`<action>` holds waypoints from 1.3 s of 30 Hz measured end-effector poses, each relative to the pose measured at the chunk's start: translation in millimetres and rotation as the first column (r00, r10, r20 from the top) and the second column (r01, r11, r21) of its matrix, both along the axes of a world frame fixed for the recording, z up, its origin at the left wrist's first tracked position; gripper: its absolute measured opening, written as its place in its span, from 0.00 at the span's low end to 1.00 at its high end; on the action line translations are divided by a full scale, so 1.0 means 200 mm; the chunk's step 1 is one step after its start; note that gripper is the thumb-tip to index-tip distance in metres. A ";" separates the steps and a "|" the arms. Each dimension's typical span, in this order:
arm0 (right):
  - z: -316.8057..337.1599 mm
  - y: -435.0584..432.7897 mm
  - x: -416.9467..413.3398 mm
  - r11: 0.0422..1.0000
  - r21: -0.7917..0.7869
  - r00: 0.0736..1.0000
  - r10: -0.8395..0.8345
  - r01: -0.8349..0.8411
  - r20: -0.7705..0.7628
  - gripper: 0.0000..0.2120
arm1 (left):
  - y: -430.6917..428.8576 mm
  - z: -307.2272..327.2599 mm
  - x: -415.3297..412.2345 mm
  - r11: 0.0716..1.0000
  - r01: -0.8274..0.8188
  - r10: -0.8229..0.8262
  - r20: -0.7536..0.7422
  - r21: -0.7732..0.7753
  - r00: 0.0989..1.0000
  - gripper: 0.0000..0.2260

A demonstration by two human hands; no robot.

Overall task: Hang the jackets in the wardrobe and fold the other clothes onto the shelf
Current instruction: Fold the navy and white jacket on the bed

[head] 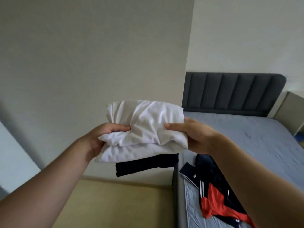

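Gripping a folded white bundle of clothes (144, 129) from both sides, the person holds it up in mid-air at about chest height, in front of a pale wall (98, 55). The left hand (100, 140) has its thumb pressed into the top of the cloth with the fingers tucked beneath, and the right hand (195, 137) clasps the opposite edge the same way, thumb on top. A dark folded garment (144, 165) sticks out just under the white bundle; whether the fingers hold it too I cannot tell. Off to the right stands a bed (246, 134) with a blue cover and a dark grey padded headboard (230, 92). Near its lower edge lies a loose heap of navy and red clothes (213, 195). Below the hands is a yellowish floor (123, 203).
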State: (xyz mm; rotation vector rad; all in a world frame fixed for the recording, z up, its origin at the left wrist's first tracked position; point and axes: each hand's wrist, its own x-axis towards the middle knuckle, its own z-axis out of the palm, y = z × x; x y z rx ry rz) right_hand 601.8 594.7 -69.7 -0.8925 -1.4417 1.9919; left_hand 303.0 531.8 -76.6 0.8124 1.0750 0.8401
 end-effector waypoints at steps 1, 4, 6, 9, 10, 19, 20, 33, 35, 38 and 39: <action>0.00 0.02 -0.10 1.000 0.021 1.000 0.012 -0.012 -0.005 0.32 | -0.02 0.01 -0.10 0.999 -0.033 0.034 -0.026 0.013 0.999 0.24; 0.02 0.05 -0.46 0.998 0.068 1.000 0.011 -0.010 -0.009 0.33 | -0.11 0.06 -0.42 0.992 -0.122 0.125 -0.119 0.038 0.985 0.19; 0.02 0.06 -0.71 0.995 0.083 0.998 0.052 -0.050 -0.025 0.31 | -0.18 0.10 -0.64 0.981 -0.185 0.192 -0.168 0.051 0.967 0.12; 0.03 0.07 -1.09 0.988 0.093 0.991 0.127 -0.123 -0.036 0.32 | -0.30 0.12 -1.01 0.968 -0.245 0.251 -0.181 0.057 0.951 0.10; 0.04 0.07 -1.21 0.985 0.094 0.988 0.151 -0.147 -0.035 0.33 | -0.34 0.13 -1.13 0.966 -0.251 0.258 -0.172 0.062 0.951 0.13; 0.07 -0.04 -2.12 0.918 0.016 0.917 0.396 -0.397 0.040 0.31 | -0.77 0.13 -1.84 0.818 -0.550 0.574 -0.301 0.167 0.762 0.24; 0.08 -0.06 -2.20 0.902 0.026 0.902 0.430 -0.431 0.036 0.31 | -0.82 0.14 -1.90 0.820 -0.563 0.568 -0.276 0.103 0.775 0.26; 0.23 -0.19 -3.26 0.619 0.229 0.628 0.777 -0.751 -0.042 0.30 | -1.34 0.30 -2.36 0.511 -0.802 0.857 -0.250 0.309 0.450 0.16; 0.28 -0.25 -3.43 0.571 0.260 0.580 0.813 -0.779 -0.049 0.29 | -1.44 0.35 -2.41 0.465 -0.819 0.881 -0.262 0.336 0.393 0.18; 0.34 -0.37 -3.69 0.512 0.298 0.519 0.853 -0.806 -0.060 0.29 | -1.60 0.39 -2.50 0.363 -0.852 0.922 -0.280 0.379 0.268 0.26; 0.36 -0.42 -3.78 0.492 0.310 0.500 0.864 -0.813 -0.061 0.27 | -1.64 0.39 -2.54 0.328 -0.859 0.934 -0.269 0.393 0.233 0.26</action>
